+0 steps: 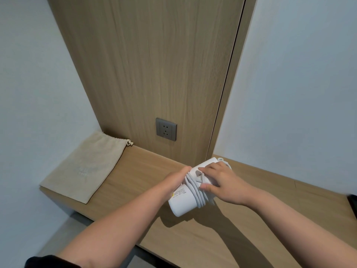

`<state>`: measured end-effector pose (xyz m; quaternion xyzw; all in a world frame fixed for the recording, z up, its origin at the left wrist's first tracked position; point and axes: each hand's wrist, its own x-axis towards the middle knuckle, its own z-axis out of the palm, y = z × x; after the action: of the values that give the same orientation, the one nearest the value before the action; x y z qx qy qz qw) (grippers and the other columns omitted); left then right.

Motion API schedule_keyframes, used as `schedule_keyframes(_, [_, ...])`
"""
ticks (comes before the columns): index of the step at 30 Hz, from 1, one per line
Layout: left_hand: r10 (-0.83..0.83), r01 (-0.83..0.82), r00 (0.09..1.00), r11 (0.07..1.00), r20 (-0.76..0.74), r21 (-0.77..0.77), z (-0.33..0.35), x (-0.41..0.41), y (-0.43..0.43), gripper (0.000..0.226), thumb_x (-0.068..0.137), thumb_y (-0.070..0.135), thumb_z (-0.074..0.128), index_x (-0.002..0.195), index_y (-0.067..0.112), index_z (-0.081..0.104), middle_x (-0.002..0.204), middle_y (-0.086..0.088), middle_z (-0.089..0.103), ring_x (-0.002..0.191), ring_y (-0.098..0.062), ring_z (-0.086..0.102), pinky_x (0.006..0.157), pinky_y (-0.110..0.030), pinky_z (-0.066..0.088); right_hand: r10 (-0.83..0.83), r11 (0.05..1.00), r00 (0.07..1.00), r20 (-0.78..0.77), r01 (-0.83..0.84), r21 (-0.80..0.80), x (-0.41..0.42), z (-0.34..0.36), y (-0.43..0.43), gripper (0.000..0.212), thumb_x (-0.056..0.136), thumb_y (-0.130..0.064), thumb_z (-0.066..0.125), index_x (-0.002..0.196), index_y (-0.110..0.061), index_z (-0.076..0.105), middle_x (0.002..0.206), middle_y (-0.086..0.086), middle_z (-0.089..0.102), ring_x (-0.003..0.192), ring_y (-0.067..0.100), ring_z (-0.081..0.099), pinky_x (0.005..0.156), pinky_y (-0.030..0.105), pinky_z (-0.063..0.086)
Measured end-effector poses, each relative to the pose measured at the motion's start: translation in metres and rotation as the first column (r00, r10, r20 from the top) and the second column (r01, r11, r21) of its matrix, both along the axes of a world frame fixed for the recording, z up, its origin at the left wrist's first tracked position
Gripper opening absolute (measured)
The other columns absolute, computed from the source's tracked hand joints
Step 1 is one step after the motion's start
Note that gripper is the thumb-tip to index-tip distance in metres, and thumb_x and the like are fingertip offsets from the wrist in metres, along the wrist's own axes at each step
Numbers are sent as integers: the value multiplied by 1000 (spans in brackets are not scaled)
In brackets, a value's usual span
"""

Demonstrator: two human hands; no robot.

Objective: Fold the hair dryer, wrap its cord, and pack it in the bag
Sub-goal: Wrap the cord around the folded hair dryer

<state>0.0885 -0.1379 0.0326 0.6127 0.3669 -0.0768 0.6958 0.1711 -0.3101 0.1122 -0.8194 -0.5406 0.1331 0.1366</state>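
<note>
A white hair dryer (182, 203) is held just above the wooden shelf (139, 182), its white cord (197, 192) wound in several loops round the body. My left hand (176, 180) grips the dryer from the left side. My right hand (222, 182) grips it from the right, thumb pressed on the cord loops and fingers over the top. A beige drawstring bag (85, 167) lies flat at the shelf's left end, mouth toward the back wall, well apart from both hands.
A grey wall socket (166, 129) sits in the wood panel above the shelf. White walls close in on the left and right. A dark object (352, 204) shows at the right edge. Grey floor lies below the shelf's front edge.
</note>
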Motion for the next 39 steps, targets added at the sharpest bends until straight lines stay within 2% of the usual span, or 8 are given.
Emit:
schedule_keyframes(8, [-87,87,996,996,-4,-16,6,-4,15,43,68,57,60,88,19,63,97,-16,68,88,-31,66,83,-41,50,-136,944,971,-198,188,270,16,12,-9,45,93,-28,53,137,-18,46,140,2,45,132,15,31,112,26,22])
schedule_keyframes(11, [-195,196,981,978,-12,74,16,-3,14,49,68,60,58,92,18,67,103,-13,73,96,-31,69,94,-44,50,-181,963,957,-226,219,156,33,23,-9,49,92,-35,54,139,-23,43,137,-4,43,133,12,32,105,19,24])
schedule_keyframes(16, [-374,373,927,915,-25,152,29,1,11,62,72,65,55,116,23,68,111,-7,73,106,-29,68,103,-53,45,-145,989,870,-471,119,-84,41,25,-5,23,83,-31,67,104,-23,70,98,2,71,83,27,68,76,37,56])
schedule_keyframes(23, [-447,443,894,874,-27,200,37,-5,7,66,80,76,38,119,30,65,120,0,69,111,-20,64,106,-48,42,-187,979,766,-615,199,-49,40,21,-8,11,79,-20,72,89,-16,77,71,20,67,53,22,58,50,26,50])
schedule_keyframes(26, [-523,494,852,817,21,299,47,-13,6,69,87,72,29,129,24,56,131,-2,60,119,-18,57,109,-47,38,-285,953,708,-646,280,-113,43,17,-10,19,81,-20,71,81,0,73,55,10,60,42,19,53,44,25,46])
schedule_keyframes(31, [-635,560,771,650,-37,514,63,-32,4,100,79,49,72,151,37,4,149,-7,40,128,-21,46,110,-43,38,-524,823,433,-733,480,-305,56,-1,-23,23,81,-17,68,71,3,64,41,9,53,36,18,47,38,21,40])
schedule_keyframes(36, [-679,451,666,37,-309,892,61,-34,-10,124,69,52,79,150,38,-14,152,-3,34,137,-22,34,114,-38,26,-620,745,245,-746,484,-460,62,-10,-25,32,86,-17,60,57,-5,57,46,8,56,31,10,41,35,15,32])
schedule_keyframes(39, [-688,384,670,-1,-280,923,54,-30,-12,116,79,41,73,143,43,-23,131,-10,47,117,-26,48,100,-40,42,-650,736,230,-724,428,-525,64,-7,-24,32,88,-20,56,57,-8,57,48,5,55,29,6,39,31,13,30])
